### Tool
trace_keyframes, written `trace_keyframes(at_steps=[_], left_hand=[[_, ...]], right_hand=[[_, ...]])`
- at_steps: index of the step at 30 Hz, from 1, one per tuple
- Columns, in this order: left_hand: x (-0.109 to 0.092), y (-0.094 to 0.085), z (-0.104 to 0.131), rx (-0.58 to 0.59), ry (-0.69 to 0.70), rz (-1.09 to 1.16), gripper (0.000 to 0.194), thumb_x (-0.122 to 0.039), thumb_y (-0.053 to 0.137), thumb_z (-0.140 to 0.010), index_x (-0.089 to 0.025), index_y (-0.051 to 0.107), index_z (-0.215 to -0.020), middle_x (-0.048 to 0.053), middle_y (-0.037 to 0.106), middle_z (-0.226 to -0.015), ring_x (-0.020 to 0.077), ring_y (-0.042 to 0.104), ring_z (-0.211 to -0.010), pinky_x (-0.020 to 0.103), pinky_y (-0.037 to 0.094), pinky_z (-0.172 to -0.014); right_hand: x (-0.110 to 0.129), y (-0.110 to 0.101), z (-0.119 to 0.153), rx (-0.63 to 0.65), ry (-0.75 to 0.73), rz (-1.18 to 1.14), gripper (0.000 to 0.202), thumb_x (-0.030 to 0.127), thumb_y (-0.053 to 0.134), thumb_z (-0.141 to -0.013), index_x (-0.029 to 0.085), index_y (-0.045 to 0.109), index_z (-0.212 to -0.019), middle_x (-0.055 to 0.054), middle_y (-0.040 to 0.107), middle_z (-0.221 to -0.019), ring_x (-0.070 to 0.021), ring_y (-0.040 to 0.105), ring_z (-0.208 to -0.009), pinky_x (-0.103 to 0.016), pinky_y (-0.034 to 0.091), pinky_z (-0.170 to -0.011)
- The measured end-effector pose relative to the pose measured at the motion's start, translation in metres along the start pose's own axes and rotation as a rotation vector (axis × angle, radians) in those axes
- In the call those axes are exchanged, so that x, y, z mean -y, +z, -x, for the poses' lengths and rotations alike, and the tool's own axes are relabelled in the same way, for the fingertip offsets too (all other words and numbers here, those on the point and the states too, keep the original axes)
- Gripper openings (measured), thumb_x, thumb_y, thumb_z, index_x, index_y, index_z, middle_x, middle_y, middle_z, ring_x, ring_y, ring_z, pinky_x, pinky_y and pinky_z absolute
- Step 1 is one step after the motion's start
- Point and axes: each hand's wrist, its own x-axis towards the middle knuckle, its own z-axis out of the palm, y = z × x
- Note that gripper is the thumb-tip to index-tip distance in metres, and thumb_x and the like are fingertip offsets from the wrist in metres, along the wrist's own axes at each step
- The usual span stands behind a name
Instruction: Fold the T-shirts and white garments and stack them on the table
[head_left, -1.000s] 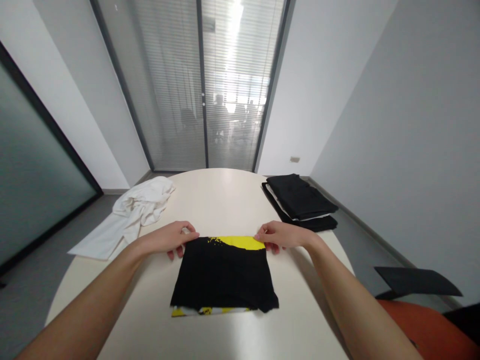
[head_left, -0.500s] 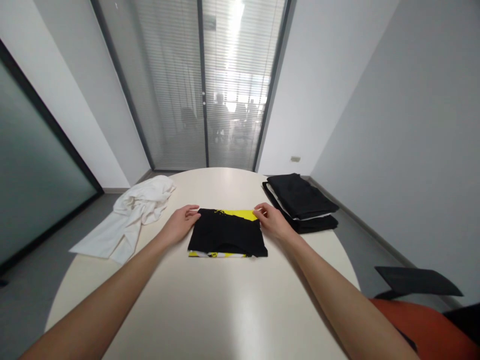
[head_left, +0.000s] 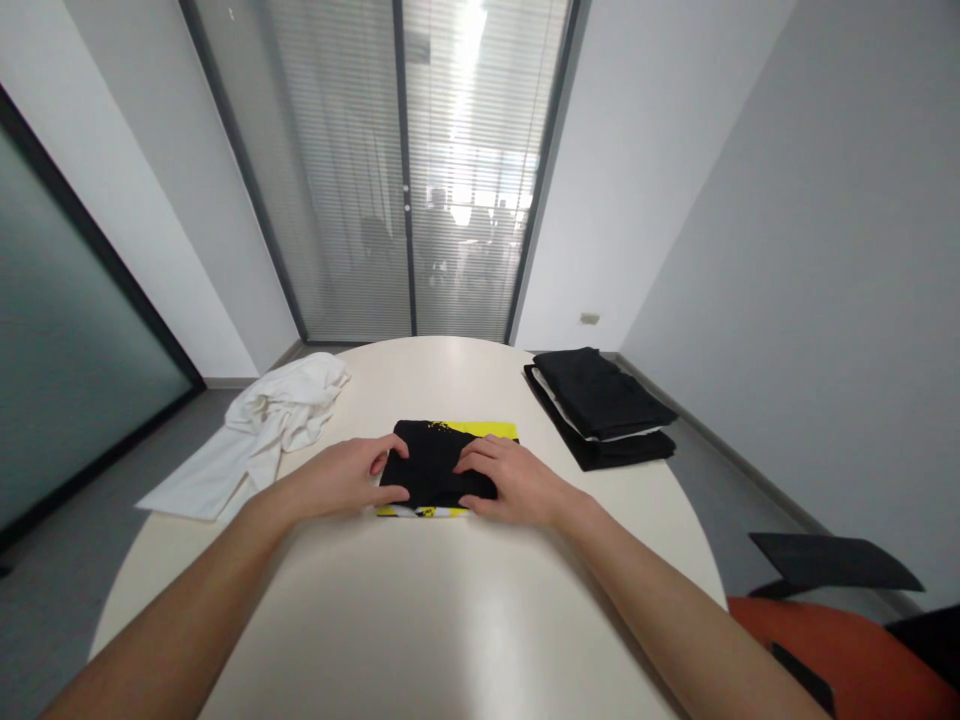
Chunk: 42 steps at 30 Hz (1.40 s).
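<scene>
Both hands [head_left: 517, 482] touch a folded garment [head_left: 429, 465] (black, partly yellow).

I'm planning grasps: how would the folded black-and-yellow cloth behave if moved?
The folded cloth would probably sag or open if lifted by one edge, since separate layers show along its near side. Lying low and flat, it seems unlikely to roll or tip.

left fingers [head_left: 387, 444]: 1 set | right fingers [head_left: 480, 448]: 1 set | folded black-and-yellow cloth [head_left: 431, 470]: 1 | white cloth heap [head_left: 289, 405], left: 1 | dark folded stack [head_left: 604, 395], far right: 1, layers unclear | worktop [head_left: 442, 375]: 1 | chair [head_left: 832, 645], near right: 1 | wall plate [head_left: 590, 319], far: 1
</scene>
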Motion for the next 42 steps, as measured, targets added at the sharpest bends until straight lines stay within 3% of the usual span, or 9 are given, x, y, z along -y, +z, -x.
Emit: trace_keyframes(at_steps=[3, 6, 8, 15, 21, 26, 34, 38, 42], left_hand=[[-0.005, 0.001, 0.002, 0.062, 0.113, -0.040, 0.038, -0.045, 0.072, -0.068, -0.026, 0.064, -0.100, -0.002, 0.062, -0.085, 0.0167, 0.056, -0.073, 0.025, 0.035, -0.062], [-0.006, 0.002, 0.002, 0.063, 0.173, -0.063, 0.012, -0.032, 0.062, -0.074, -0.023, 0.064, -0.083, 0.000, 0.062, -0.087, 0.0161, 0.056, -0.075, 0.025, 0.035, -0.065], [-0.004, -0.001, 0.002, 0.079, 0.173, -0.028, 0.009, -0.029, 0.056, -0.076, -0.022, 0.062, -0.078, 0.000, 0.062, -0.082, 0.0152, 0.055, -0.071, 0.025, 0.036, -0.064], [0.005, -0.002, 0.004, 0.130, 0.069, -0.020, 0.016, -0.032, 0.061, -0.070, -0.022, 0.058, -0.082, -0.001, 0.062, -0.077, 0.0161, 0.055, -0.070, 0.025, 0.035, -0.060], [0.008, -0.001, 0.007, 0.108, -0.009, -0.044, 0.046, -0.037, 0.067, -0.068, -0.027, 0.055, -0.111, -0.002, 0.068, -0.082, 0.0187, 0.061, -0.070, 0.027, 0.034, -0.059], [0.009, -0.001, 0.008, 0.161, -0.036, -0.021, 0.055, -0.040, 0.064, -0.072, -0.028, 0.052, -0.125, -0.003, 0.070, -0.077, 0.0192, 0.064, -0.068, 0.027, 0.034, -0.058], [0.012, 0.003, 0.004, 0.154, -0.012, 0.001, 0.051, -0.037, 0.064, -0.071, -0.027, 0.055, -0.119, -0.002, 0.070, -0.081, 0.0185, 0.063, -0.071, 0.027, 0.036, -0.060], [0.009, 0.001, 0.003, 0.171, 0.003, 0.019, 0.036, -0.035, 0.062, -0.070, -0.026, 0.061, -0.105, -0.002, 0.070, -0.079, 0.0178, 0.063, -0.069, 0.027, 0.036, -0.060], [0.008, 0.002, 0.005, 0.160, 0.012, 0.039, 0.037, -0.033, 0.063, -0.069, -0.026, 0.058, -0.105, -0.002, 0.071, -0.080, 0.0185, 0.064, -0.071, 0.027, 0.037, -0.060]], right_hand=[[0.000, 0.002, -0.001, -0.024, -0.028, 0.007, 0.020, 0.026, 0.065, -0.088, 0.017, 0.068, -0.106, -0.009, 0.069, -0.106, -0.0224, 0.063, -0.101, -0.036, 0.049, -0.094], [0.002, 0.000, -0.002, -0.027, -0.061, -0.004, 0.015, 0.025, 0.060, -0.091, 0.018, 0.071, -0.098, -0.008, 0.071, -0.099, -0.0204, 0.064, -0.094, -0.033, 0.050, -0.088], [0.003, -0.002, -0.002, -0.007, -0.073, -0.028, 0.017, 0.025, 0.057, -0.094, 0.018, 0.072, -0.097, -0.007, 0.071, -0.097, -0.0191, 0.064, -0.092, -0.032, 0.050, -0.088], [0.006, -0.004, 0.000, 0.087, -0.032, 0.026, 0.039, 0.034, 0.074, -0.081, 0.018, 0.067, -0.116, -0.010, 0.068, -0.110, -0.0248, 0.062, -0.104, -0.038, 0.049, -0.095], [0.007, -0.012, 0.004, 0.143, 0.004, 0.009, 0.044, 0.023, 0.073, -0.076, 0.018, 0.066, -0.119, -0.010, 0.068, -0.114, -0.0252, 0.062, -0.108, -0.038, 0.050, -0.097], [0.003, -0.020, 0.006, 0.169, 0.002, -0.082, 0.037, 0.015, 0.065, -0.082, 0.019, 0.069, -0.119, -0.009, 0.069, -0.117, -0.0212, 0.065, -0.107, -0.034, 0.050, -0.097], [0.018, 0.002, -0.005, 0.106, -0.021, 0.285, 0.037, 0.022, 0.062, -0.088, 0.017, 0.064, -0.124, -0.011, 0.068, -0.111, -0.0254, 0.062, -0.100, -0.038, 0.050, -0.089], [0.017, 0.008, -0.008, 0.090, -0.061, 0.302, 0.019, 0.022, 0.057, -0.093, 0.017, 0.068, -0.108, -0.009, 0.069, -0.094, -0.0208, 0.062, -0.088, -0.032, 0.048, -0.080], [0.012, -0.002, -0.004, -0.013, -0.059, 0.262, 0.015, 0.021, 0.057, -0.090, 0.017, 0.067, -0.101, -0.007, 0.069, -0.092, -0.0205, 0.062, -0.086, -0.031, 0.047, -0.076]])
